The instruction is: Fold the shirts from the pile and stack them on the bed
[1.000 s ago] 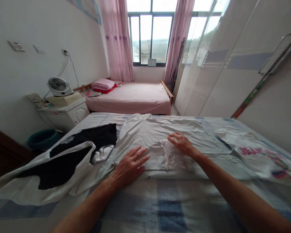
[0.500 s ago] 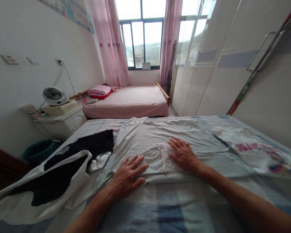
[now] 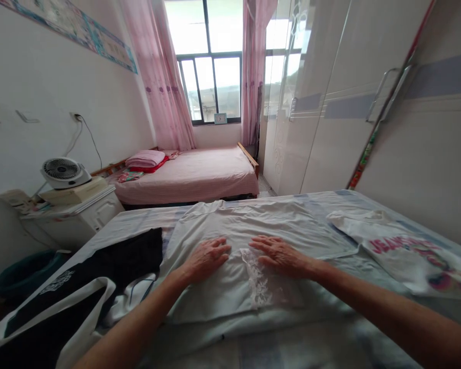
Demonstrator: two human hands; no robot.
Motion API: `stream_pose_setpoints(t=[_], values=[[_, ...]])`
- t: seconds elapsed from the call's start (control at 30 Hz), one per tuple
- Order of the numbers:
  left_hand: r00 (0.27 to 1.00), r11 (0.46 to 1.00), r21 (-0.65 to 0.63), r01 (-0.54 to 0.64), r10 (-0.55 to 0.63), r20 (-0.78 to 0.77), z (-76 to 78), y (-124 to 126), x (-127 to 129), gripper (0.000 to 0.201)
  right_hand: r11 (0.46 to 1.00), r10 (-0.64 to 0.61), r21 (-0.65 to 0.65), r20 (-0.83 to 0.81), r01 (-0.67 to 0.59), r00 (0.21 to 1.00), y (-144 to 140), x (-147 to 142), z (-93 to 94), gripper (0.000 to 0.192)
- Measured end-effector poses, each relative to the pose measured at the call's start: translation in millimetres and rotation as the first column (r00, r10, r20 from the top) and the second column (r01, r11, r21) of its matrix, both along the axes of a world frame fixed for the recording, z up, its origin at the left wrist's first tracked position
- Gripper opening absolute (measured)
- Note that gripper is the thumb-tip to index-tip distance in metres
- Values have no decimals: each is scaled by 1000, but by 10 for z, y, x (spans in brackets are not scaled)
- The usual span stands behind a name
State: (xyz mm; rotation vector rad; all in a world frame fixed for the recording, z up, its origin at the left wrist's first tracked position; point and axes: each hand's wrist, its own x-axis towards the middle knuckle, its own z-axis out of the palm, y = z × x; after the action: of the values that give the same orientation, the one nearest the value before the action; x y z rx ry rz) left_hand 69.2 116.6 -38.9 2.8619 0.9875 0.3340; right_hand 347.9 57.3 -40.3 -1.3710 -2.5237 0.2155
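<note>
A pale grey-green garment [image 3: 207, 297] lies spread over the bed in front of me, wrinkled toward its far end. My left hand [image 3: 209, 259] rests flat on its cloth, fingers stretched out. Across from it, my right hand [image 3: 278, 255] lies palm down with fingers extended, beside a white lace trim [image 3: 256, 282] on the garment. Neither hand grips the fabric. To the left is a black and white garment [image 3: 134, 253] with white lettering. At the right lies a white shirt [image 3: 392, 238] with pink letters and a coloured print.
Beneath the clothes is a blue and white checked sheet [image 3: 259, 353]. A pink-covered bed [image 3: 200, 171] stands beyond, under the window. On the left are a fan [image 3: 64, 171], a white cabinet [image 3: 88, 207] and a teal bin [image 3: 26, 271]. A glossy wardrobe [image 3: 330, 148] lines the right side.
Both hands have slid farther from me over the garment, with my left hand moving past its earlier place. The camera view has tilted up and shifted right.
</note>
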Motion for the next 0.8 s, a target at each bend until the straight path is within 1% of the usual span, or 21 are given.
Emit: stream_pose_setpoints(t=[0.03, 0.07, 0.13, 0.17, 0.23, 0.27, 0.3, 0.33, 0.37, 0.4, 0.43, 0.47, 0.5, 0.53, 0.57, 0.63, 0.67, 0.7, 0.73, 0.77, 0.8], values=[[1000, 1000, 5, -11, 11, -14, -73, 97, -2, 37, 1000, -10, -1, 20, 10, 1000, 101, 87, -68, 50], [999, 999, 4, -36, 36, -25, -132, 207, -19, 40, 998, -55, 6, 49, 55, 997, 223, 220, -127, 50], [993, 994, -10, -108, 108, -55, -202, 452, -78, 45, 978, -209, 36, 118, 206, 971, 503, 567, -197, 51], [986, 988, -13, -154, 152, -72, -213, 576, -105, 46, 943, -334, 56, 143, 329, 932, 644, 745, -206, 50], [960, 965, 14, -263, 263, -93, -206, 788, -122, 46, 865, -502, 87, 149, 495, 852, 887, 1019, -187, 51], [947, 950, 50, -307, 310, -89, -197, 863, -102, 44, 829, -559, 107, 140, 549, 817, 975, 1086, -172, 52], [939, 940, 93, -328, 335, -73, -190, 914, -61, 41, 816, -577, 132, 125, 563, 807, 1038, 1099, -160, 51], [944, 938, 135, -318, 327, -50, -189, 944, -5, 39, 824, -562, 162, 108, 544, 820, 1079, 1060, -155, 49], [958, 947, 165, -276, 284, -30, -195, 957, 63, 36, 853, -509, 188, 92, 487, 856, 1103, 981, -159, 47], [974, 959, 180, -218, 224, -15, -206, 963, 133, 36, 896, -418, 203, 82, 396, 905, 1119, 879, -169, 44], [986, 972, 173, -162, 166, -8, -221, 970, 198, 36, 936, -307, 202, 78, 287, 948, 1134, 773, -183, 43], [991, 981, 146, -127, 130, -11, -236, 986, 251, 38, 964, -209, 186, 80, 191, 975, 1157, 682, -196, 42], [992, 986, 110, -124, 127, -20, -247, 1016, 287, 40, 976, -166, 158, 88, 151, 982, 1191, 621, -203, 42], [987, 985, 75, -156, 159, -35, -251, 1060, 305, 42, 976, -186, 134, 99, 172, 977, 1236, 596, -199, 42], [976, 977, 46, -210, 212, -53, -246, 1115, 306, 44, 963, -254, 120, 113, 241, 960, 1290, 607, -186, 43], [942, 945, 14, -325, 325, -87, -219, 1231, 274, 46, 895, -442, 132, 128, 426, 888, 1396, 692, -138, 43], [925, 929, 25, -369, 370, -88, -204, 1276, 252, 46, 859, -509, 147, 126, 491, 852, 1436, 737, -114, 43], [918, 920, 58, -388, 391, -70, -191, 1303, 231, 45, 837, -542, 164, 118, 522, 832, 1460, 766, -98, 42], [925, 922, 107, -373, 379, -43, -186, 1312, 214, 45, 843, -530, 179, 110, 508, 841, 1468, 772, -94, 41], [943, 932, 157, -325, 332, -20, -189, 1304, 203, 44, 869, -480, 192, 104, 456, 871, 1462, 758, -104, 40], [964, 946, 193, -260, 267, -12, -198, 1283, 197, 43, 902, -404, 205, 96, 380, 909, 1446, 732, -126, 38]])
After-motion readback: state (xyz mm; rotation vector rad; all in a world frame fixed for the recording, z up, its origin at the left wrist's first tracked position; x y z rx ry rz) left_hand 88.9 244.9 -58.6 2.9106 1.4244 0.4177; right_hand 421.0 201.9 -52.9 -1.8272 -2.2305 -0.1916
